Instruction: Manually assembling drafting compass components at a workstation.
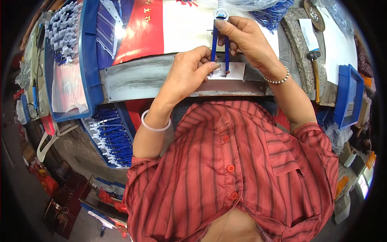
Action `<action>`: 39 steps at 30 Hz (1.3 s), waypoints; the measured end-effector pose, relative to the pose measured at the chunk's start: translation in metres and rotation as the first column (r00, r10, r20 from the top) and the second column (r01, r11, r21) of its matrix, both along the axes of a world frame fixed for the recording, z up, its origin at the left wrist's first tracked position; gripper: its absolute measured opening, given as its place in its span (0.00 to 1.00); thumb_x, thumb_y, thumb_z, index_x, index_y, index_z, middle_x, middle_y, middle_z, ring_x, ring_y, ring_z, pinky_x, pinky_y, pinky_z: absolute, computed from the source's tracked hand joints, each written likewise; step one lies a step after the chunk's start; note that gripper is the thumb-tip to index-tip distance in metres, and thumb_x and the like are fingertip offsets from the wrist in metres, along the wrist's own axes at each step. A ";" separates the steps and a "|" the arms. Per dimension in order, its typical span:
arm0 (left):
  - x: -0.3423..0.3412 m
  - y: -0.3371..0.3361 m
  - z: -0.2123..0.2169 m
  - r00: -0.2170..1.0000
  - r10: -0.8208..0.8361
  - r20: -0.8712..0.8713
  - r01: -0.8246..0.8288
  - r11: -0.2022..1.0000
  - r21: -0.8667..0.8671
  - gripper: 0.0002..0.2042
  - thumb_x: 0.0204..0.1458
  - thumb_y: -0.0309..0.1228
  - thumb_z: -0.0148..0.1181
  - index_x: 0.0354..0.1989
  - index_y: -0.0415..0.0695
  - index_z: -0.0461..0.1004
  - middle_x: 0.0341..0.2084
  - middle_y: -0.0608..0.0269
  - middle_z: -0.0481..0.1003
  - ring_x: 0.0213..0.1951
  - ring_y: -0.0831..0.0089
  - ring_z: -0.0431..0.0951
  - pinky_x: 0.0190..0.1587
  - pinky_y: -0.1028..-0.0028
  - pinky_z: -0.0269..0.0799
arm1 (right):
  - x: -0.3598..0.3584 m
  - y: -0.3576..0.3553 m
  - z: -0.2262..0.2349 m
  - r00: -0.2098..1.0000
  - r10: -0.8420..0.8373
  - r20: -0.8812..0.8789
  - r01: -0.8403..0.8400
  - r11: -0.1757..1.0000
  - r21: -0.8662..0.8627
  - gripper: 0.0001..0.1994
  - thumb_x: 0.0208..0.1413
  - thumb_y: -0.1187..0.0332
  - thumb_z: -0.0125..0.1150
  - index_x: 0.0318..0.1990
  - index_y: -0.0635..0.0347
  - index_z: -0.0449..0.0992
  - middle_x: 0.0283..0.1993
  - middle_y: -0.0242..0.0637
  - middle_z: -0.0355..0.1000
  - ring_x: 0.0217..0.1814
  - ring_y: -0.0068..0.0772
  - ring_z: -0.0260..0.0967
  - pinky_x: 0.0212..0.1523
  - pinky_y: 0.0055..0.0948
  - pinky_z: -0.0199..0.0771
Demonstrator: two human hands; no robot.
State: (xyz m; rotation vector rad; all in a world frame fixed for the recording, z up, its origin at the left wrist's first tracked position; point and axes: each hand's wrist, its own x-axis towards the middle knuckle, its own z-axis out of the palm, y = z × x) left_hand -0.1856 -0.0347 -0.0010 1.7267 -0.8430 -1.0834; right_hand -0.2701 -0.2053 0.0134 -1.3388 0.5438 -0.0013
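Observation:
A blue drawing compass [219,42] with a white and blue hinge cap stands over a grey metal plate [137,78] at the bench's near edge. My right hand [246,38] grips its top, fingers around the hinge. My left hand [191,70] pinches the lower part of one blue leg, next to a small white piece [234,70] lying on the plate. The tips of the legs are partly hidden by my left fingers.
A blue tray [86,60] on the left holds several white and blue parts. A bin of blue compasses [115,139] sits below the bench. A bag of blue parts [274,12] lies at the back. A hammer [314,66] rests on a stone block to the right, beside a blue bin [346,97].

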 end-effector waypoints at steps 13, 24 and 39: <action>-0.001 0.001 0.001 0.999 0.003 0.046 -0.004 1.000 0.026 0.06 0.50 0.25 0.59 0.34 0.36 0.72 0.19 0.66 0.72 0.19 0.84 0.68 0.23 0.82 0.65 | 0.000 0.006 0.003 0.998 0.016 0.061 -0.002 0.978 -0.209 0.14 0.50 0.58 0.65 0.33 0.59 0.74 0.25 0.24 0.68 0.21 0.11 0.60 0.21 0.12 0.60; -0.002 0.001 0.000 0.998 -0.012 0.069 0.010 1.000 0.026 0.06 0.50 0.25 0.60 0.34 0.36 0.72 0.19 0.67 0.72 0.19 0.84 0.68 0.23 0.82 0.65 | -0.002 0.000 -0.012 0.992 0.128 -0.021 -0.130 0.982 -0.140 0.15 0.54 0.57 0.61 0.32 0.61 0.73 0.22 0.25 0.67 0.18 0.11 0.59 0.18 0.14 0.59; -0.001 0.000 -0.001 0.996 0.013 0.084 -0.013 1.000 0.001 0.08 0.48 0.27 0.61 0.29 0.35 0.71 0.15 0.60 0.72 0.17 0.77 0.72 0.21 0.75 0.66 | -0.001 0.006 -0.012 0.998 0.007 0.067 0.010 0.968 -0.249 0.15 0.57 0.55 0.57 0.31 0.59 0.74 0.24 0.26 0.70 0.17 0.10 0.57 0.17 0.12 0.56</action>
